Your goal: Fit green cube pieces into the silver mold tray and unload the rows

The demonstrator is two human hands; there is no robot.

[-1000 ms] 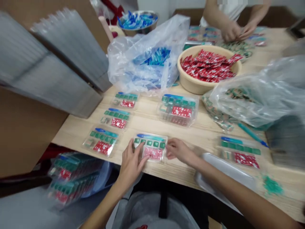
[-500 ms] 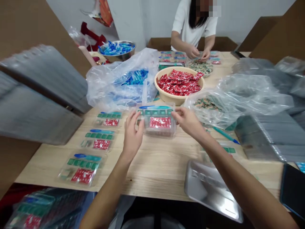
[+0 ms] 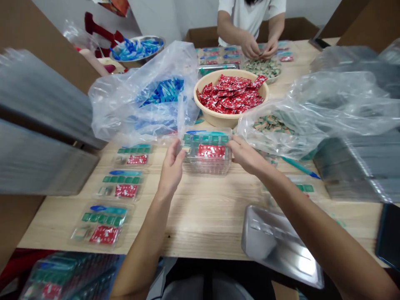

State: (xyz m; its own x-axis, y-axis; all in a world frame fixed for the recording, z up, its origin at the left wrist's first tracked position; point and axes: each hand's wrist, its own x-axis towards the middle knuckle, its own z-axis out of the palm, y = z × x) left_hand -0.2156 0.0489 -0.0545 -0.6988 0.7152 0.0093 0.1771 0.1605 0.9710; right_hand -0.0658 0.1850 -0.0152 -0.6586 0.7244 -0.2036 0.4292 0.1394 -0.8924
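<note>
I have both hands on a stack of clear plastic blister trays filled with green squares and a red packet (image 3: 206,151). My left hand (image 3: 171,170) has its fingers clamped on the stack's left end, and my right hand (image 3: 246,155) has its fingers pressed against the right end, so the stack sits between my fingertips on the pale wooden table (image 3: 203,208). Just beyond my fingers stands a beige plastic bowl of red packets (image 3: 230,96). Left of my left fingers lie three single filled trays (image 3: 120,183) in a row. Below my right wrist lies an empty clear moulded tray (image 3: 278,243). Across the table, another person's hands (image 3: 259,46) work.
</note>
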